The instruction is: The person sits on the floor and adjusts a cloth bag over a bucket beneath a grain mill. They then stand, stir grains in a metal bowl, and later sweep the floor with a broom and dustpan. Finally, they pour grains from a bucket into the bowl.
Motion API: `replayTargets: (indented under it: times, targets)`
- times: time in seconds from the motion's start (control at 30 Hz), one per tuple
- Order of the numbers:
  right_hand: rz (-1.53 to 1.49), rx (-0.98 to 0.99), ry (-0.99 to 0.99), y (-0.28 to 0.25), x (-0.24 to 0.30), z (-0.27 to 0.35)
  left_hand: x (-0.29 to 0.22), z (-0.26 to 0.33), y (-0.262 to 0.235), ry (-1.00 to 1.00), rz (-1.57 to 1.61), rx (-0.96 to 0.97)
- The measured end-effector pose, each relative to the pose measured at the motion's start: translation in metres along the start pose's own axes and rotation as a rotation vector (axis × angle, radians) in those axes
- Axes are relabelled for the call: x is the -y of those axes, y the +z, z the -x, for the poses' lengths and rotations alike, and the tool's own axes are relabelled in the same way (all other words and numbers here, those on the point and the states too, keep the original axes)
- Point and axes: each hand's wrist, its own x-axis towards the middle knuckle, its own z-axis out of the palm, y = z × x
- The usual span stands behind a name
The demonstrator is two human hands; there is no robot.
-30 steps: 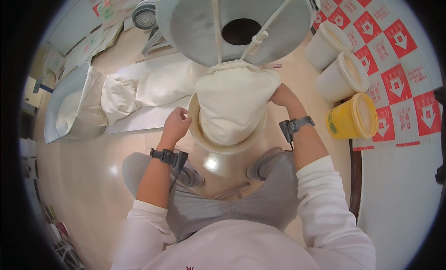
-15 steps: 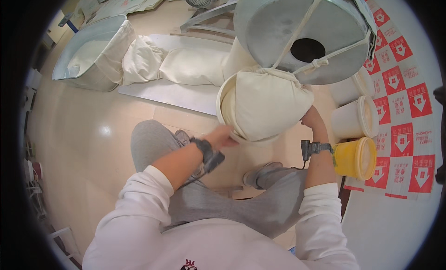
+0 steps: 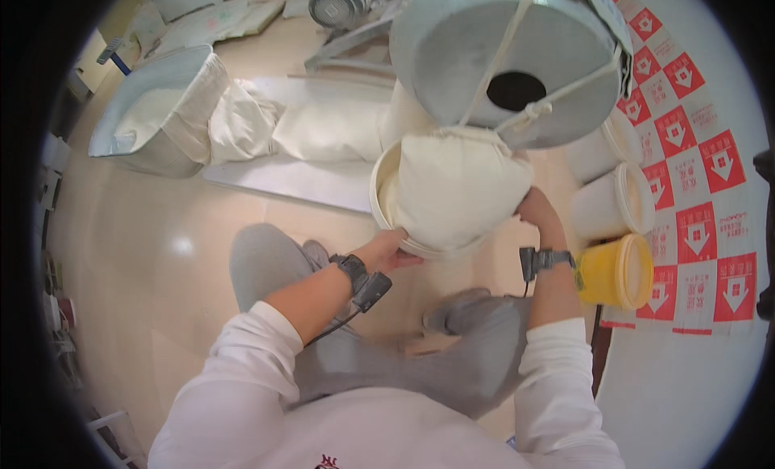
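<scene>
A white bucket [image 3: 437,252] stands tilted in front of me, and a bulging cream cloth bag [image 3: 464,190] fills much of its mouth. At the bucket's near left rim my left hand [image 3: 394,249] is closed, thumb on top and fingers beneath. My right hand [image 3: 536,207] presses in at the bag's right side, its fingers curled; their tips are hidden, so what they grip does not show. Just beyond, the bag's upper edge meets a big grey metal drum [image 3: 448,65] with a round dark opening. Cream rope [image 3: 502,45] runs across the drum, knotted near the opening.
Left lies a long cream cloth sleeve [image 3: 331,122] on a white board [image 3: 295,184], leading to a metal tub [image 3: 133,138] holding pale powder. Two white buckets, one nearer [image 3: 593,212], and a yellow bucket [image 3: 599,273] stand right. A motor [image 3: 337,6] sits at the back.
My left hand has closed on the bucket's rim, where it was blurred by motion before. The bag looks lifted and rounder at its top. The whole view has shifted slightly.
</scene>
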Motion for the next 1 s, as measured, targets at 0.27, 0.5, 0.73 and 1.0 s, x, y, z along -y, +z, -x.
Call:
replayTargets:
  times: [0.27,0.5,0.73,1.0]
  targets:
    - [-0.202,-0.067,0.092,-0.021,0.006,0.011,0.027,0.002,-0.019,-0.21,-0.252,-0.047]
    - [-0.698,-0.147,-0.239,-0.101,0.059,0.083,0.021,0.001,-0.017,-0.306,-0.352,-0.045]
    - [-0.589,0.341,-0.595,-0.146,0.131,0.119,0.017,0.008,-0.015,-0.256,-0.386,-0.052]
    - [-0.658,0.245,-0.67,-0.154,0.125,0.082,0.027,0.009,-0.017,-0.169,-0.362,-0.086]
